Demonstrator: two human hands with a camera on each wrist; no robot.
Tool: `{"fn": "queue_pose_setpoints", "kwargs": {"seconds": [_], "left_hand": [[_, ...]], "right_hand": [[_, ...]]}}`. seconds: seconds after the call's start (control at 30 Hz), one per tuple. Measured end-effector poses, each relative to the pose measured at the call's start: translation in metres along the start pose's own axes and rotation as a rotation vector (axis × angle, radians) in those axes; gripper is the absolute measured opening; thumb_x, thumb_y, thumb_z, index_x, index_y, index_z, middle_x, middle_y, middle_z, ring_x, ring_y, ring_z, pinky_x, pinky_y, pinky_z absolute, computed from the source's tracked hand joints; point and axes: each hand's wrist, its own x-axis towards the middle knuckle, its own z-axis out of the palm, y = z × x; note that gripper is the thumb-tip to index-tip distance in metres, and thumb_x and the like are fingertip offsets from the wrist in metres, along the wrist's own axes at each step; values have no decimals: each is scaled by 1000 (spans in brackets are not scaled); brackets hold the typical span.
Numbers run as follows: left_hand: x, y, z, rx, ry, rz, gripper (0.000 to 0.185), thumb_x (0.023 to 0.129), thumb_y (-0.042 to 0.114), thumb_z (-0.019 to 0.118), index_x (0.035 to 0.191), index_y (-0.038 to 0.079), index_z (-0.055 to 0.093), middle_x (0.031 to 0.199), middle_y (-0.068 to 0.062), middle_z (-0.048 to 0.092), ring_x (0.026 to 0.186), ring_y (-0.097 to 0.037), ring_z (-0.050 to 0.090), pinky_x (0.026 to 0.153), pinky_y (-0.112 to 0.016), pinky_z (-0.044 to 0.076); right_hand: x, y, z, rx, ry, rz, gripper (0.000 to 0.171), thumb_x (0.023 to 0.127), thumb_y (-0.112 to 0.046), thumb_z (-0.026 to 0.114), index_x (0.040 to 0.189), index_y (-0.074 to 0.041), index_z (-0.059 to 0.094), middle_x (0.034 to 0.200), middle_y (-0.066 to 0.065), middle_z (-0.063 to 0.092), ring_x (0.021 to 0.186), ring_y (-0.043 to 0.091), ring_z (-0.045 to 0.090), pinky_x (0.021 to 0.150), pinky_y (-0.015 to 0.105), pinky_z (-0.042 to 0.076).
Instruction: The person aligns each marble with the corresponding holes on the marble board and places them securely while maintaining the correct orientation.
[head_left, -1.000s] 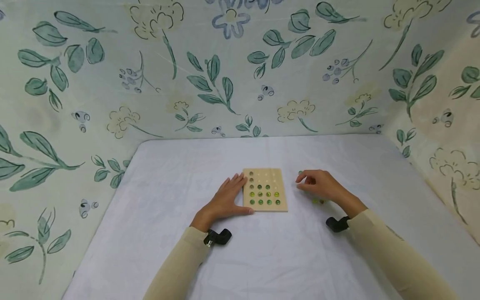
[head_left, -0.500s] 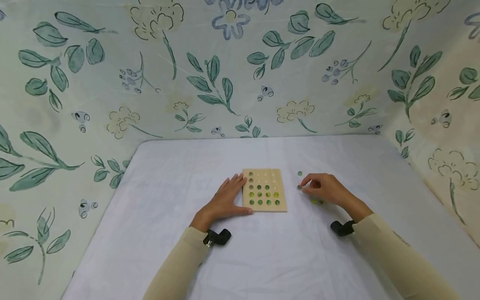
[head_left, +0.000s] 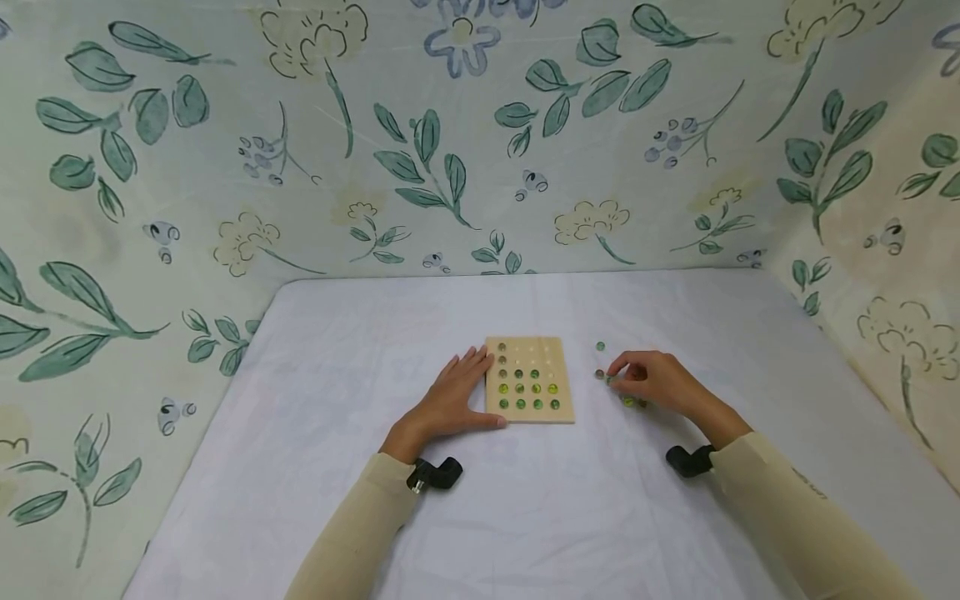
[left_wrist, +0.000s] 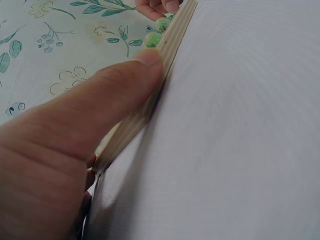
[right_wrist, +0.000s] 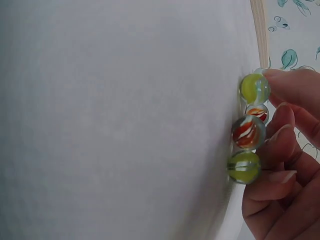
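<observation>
A square wooden board [head_left: 534, 417] with rows of small hollows lies mid-table. Glass marbles [head_left: 521, 389] fill its two front rows, part of the third and the left column. My left hand [head_left: 450, 400] braces the board with straight fingers along its left side; the thumb [left_wrist: 135, 75] presses on the front edge. Right of the board, my right hand [head_left: 648, 377] pinches a greenish marble [head_left: 609, 381] between thumb and forefinger, low over the table. Close by its fingers are yellow-green marbles [right_wrist: 244, 167] and a red-and-white swirled marble [right_wrist: 248, 132].
A green marble [head_left: 600, 346] and a brownish marble [head_left: 599, 374] lie between the board and my right hand. White cloth [head_left: 315, 375] covers the table. A floral fabric [head_left: 450, 167] rises behind it and at both sides.
My right hand has drawn back slightly to the right, uncovering the green and brownish marbles, and now pinches a greenish marble. My left hand and the board have stayed in place.
</observation>
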Motion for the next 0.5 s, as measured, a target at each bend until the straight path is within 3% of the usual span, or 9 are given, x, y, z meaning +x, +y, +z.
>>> {"fn": "queue_pose_setpoints", "kwargs": {"seconds": [0.5], "left_hand": [[0,0,0,-8,3,2,113,71,72,67,156,18,16,162,5,7,147,-9,-2,119,-29,-3]], "right_hand": [[-1,6,2,8,14,-4,15,84,-10,73,99,-12,69,70,2,54,62,18,47,50,24,39]]}}
